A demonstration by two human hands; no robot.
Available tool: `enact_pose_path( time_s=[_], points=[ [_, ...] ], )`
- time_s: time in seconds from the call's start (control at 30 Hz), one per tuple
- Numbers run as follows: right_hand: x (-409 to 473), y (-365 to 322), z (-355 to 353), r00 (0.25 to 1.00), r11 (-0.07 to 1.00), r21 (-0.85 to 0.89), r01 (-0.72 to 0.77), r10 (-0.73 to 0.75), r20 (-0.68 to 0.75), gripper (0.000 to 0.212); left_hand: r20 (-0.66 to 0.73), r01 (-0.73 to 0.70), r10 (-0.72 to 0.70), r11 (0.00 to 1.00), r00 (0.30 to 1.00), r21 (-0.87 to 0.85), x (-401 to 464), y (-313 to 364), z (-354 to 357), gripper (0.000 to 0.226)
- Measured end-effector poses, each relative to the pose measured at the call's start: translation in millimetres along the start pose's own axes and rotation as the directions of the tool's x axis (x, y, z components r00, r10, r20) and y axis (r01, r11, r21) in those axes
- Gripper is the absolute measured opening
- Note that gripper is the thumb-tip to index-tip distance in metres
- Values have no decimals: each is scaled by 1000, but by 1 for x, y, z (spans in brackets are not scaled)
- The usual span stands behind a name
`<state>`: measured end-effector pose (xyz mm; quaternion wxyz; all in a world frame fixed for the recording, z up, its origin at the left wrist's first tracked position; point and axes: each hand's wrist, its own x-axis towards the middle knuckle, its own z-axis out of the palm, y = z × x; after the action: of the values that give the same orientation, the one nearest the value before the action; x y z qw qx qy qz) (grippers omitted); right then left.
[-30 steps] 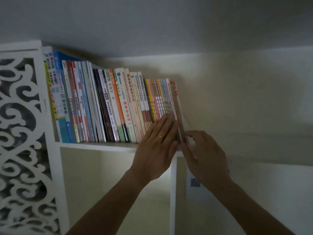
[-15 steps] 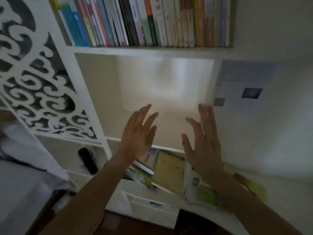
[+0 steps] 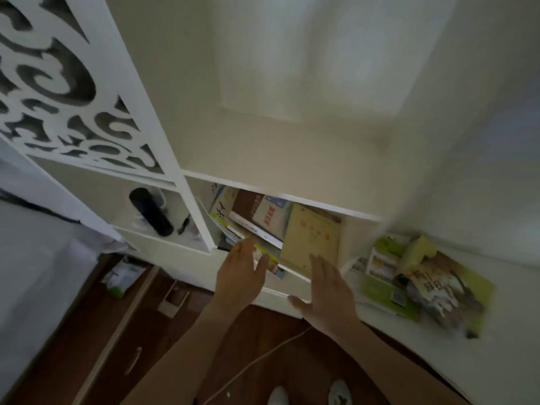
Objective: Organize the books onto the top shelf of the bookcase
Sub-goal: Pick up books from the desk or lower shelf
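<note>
1. Books remain to be moved: we see a loose heap of paperbacks (image 3: 263, 226) leaning untidily in the low compartment of the white bookcase (image 3: 187, 206), at about 12 o'clock from our hands.
2. Foremost in that heap stands a tan, plain-covered book (image 3: 311, 239), tilted, with a white book bearing red lettering (image 3: 270, 213) just behind it at 10 o'clock.
3. Our left hand (image 3: 241, 276) reaches in with straight, spread fingers, released and grasping nothing; its fingertips lie near a yellow-green book edge (image 3: 264, 252), though we cannot tell whether they touch.
4. Our right hand (image 3: 324, 287) is likewise released, fingers extended toward the lower edge of the tan book, holding nothing.
5. At 3 o'clock, a second pile of green and yellow illustrated books (image 3: 420, 276) lies flat on the white ledge (image 3: 511, 331), well apart from both hands.
6. The top shelf is out of view, so we cannot tell how full it is; the wide middle compartment (image 3: 277, 147) holds no books.
7. We judge the task partway at best: two groups of books are not yet lifted, and the next step is likely gripping from the low heap.
8. A dark cylindrical object (image 3: 150, 211) sits in the small cubby at 10 o'clock.
</note>
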<state>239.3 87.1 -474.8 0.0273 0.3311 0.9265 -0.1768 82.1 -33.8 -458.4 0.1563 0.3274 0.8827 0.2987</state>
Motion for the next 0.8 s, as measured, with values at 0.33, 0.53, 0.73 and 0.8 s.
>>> enact_pose_path(
  time_s=[0.33, 0.53, 0.73, 0.8],
  points=[
    [74, 28, 74, 993, 977, -213, -22, -4, -121, 82, 319, 468, -348, 731, 882, -497, 20, -7, 82, 66],
    [36, 26, 52, 941, 1000, 20, -12, 18, -337, 60, 450, 533, -289, 516, 845, -670, 25, 18, 88, 58],
    [-10, 42, 66, 937, 961, -3, 276, -269, -222, 70, 543, 618, -296, 337, 785, -710, 28, 11, 74, 33],
    [-14, 51, 67, 948, 940, 135, 313, -301, -100, 73, 428, 525, -311, 593, 849, -610, 27, 2, 76, 33]
  ],
)
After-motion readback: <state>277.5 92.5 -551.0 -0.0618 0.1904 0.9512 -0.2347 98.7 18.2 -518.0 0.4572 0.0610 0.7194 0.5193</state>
